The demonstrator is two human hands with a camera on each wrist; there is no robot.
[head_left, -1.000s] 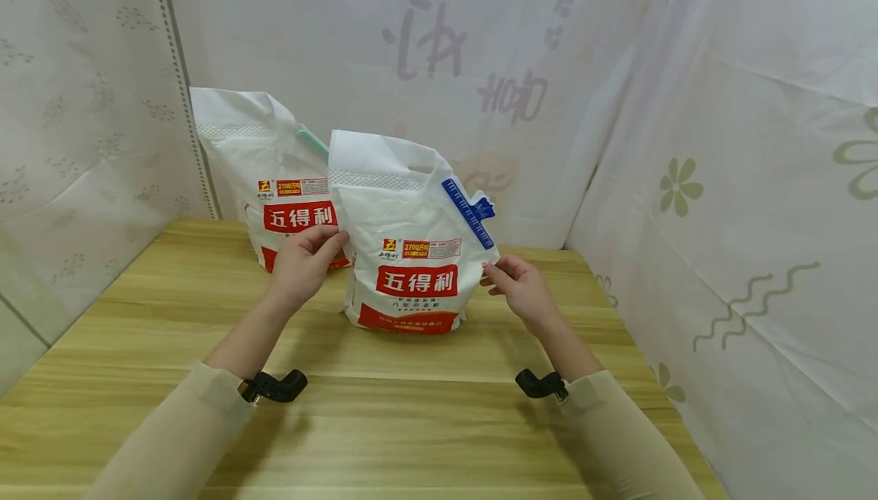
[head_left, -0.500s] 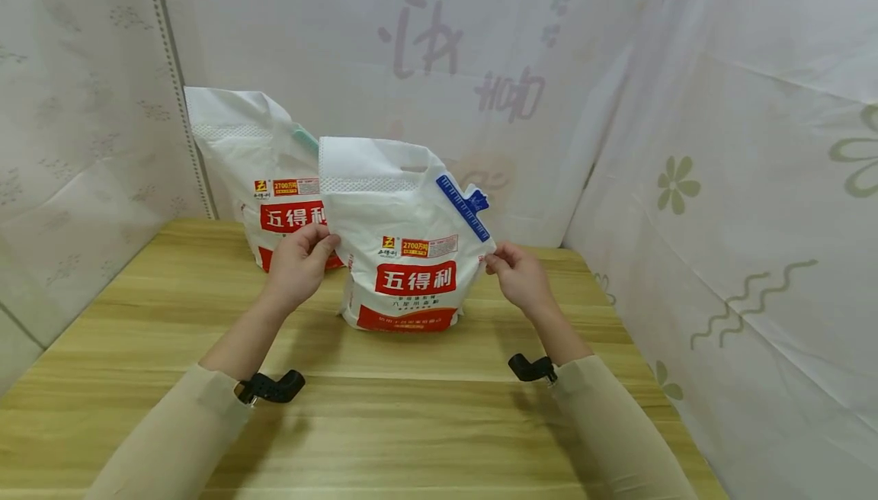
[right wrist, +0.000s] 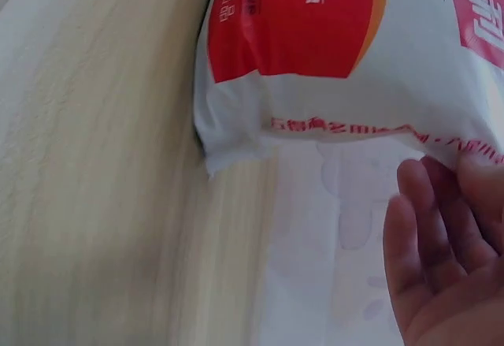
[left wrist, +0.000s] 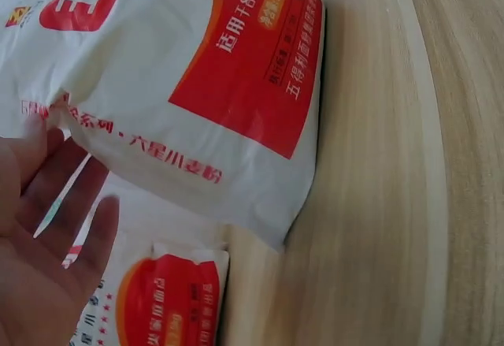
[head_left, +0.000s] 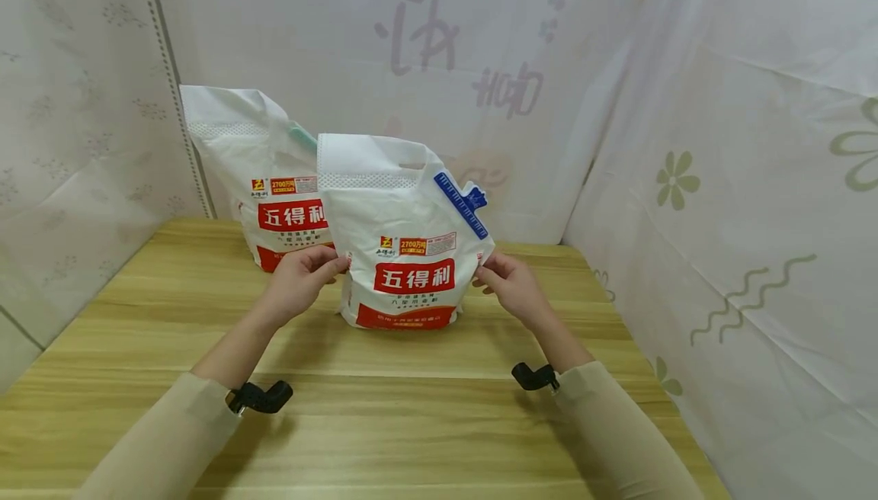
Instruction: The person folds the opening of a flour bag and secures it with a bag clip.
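Note:
A white flour bag (head_left: 405, 256) with red labels stands upright on the wooden table (head_left: 411, 408); a blue clip (head_left: 461, 204) is fastened on its slanted top right corner. My left hand (head_left: 336, 262) pinches the bag's left side seam, and my right hand (head_left: 482, 271) pinches the right side seam. The left wrist view shows the left hand (left wrist: 47, 228) at the seam of the bag (left wrist: 197, 86). From the right wrist, the right hand (right wrist: 441, 243) is seen under the bag's (right wrist: 315, 39) printed edge.
A second, similar bag (head_left: 261, 172) with a green clip (head_left: 302, 136) stands behind and to the left, near the back wall. White patterned sheets enclose the table at the left, the back and the right (head_left: 720, 218).
Both hands have slid a little lower along the front bag's sides. The bag has shifted slightly to the left and still stands on the table.

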